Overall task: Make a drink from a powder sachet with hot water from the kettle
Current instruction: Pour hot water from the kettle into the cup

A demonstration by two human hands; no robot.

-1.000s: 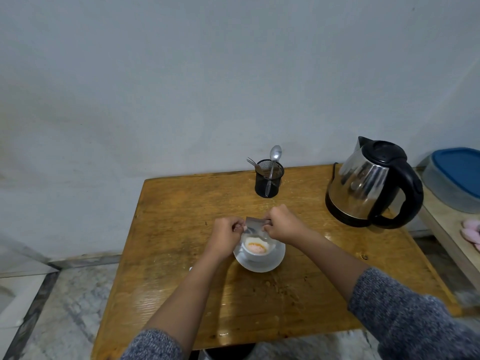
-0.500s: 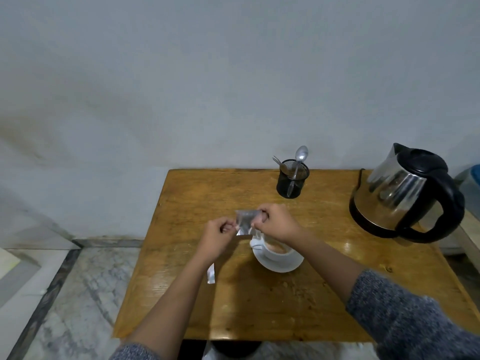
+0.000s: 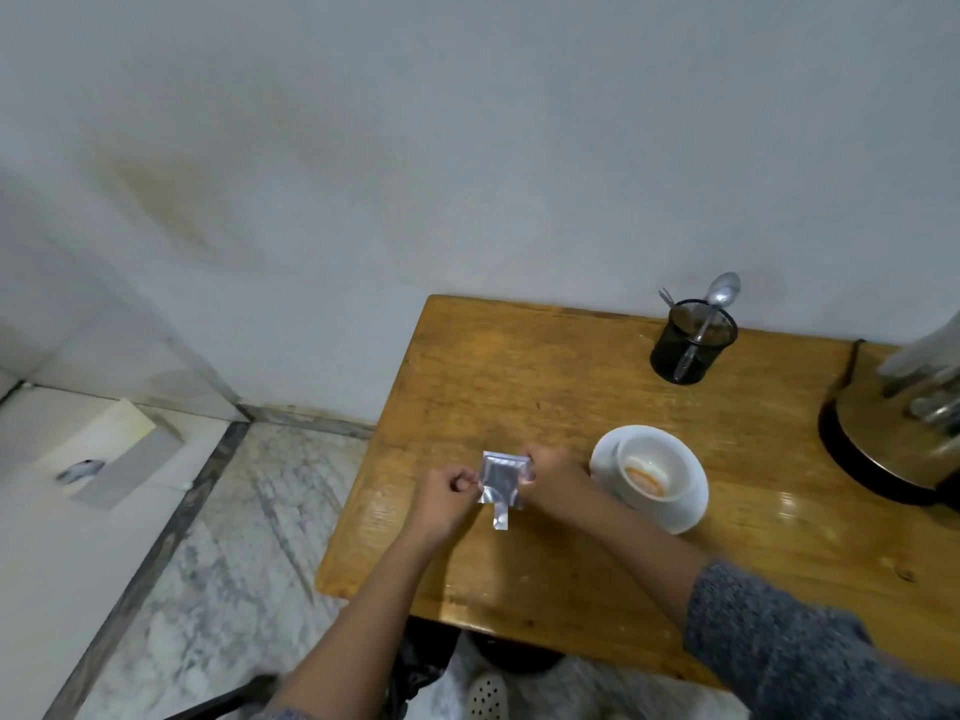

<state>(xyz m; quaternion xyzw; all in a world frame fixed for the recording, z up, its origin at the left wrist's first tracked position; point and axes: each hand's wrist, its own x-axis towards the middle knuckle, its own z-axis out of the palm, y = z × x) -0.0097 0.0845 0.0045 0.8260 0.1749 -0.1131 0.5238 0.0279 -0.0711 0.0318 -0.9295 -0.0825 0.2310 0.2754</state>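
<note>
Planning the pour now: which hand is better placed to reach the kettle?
Probably the right hand. The kettle stands at the table's far right, past the cup, on that hand's side. The left hand is farther away and could hold the sachet, which both hands pinch now.

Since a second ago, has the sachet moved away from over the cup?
Yes. The sachet, pinched between the left hand and right hand, was above the cup; now it sits left of the saucer, over bare table.

Pale plaster wall (image 3: 467,148); marble floor (image 3: 223,537); worn wooden table (image 3: 519,366).
</note>
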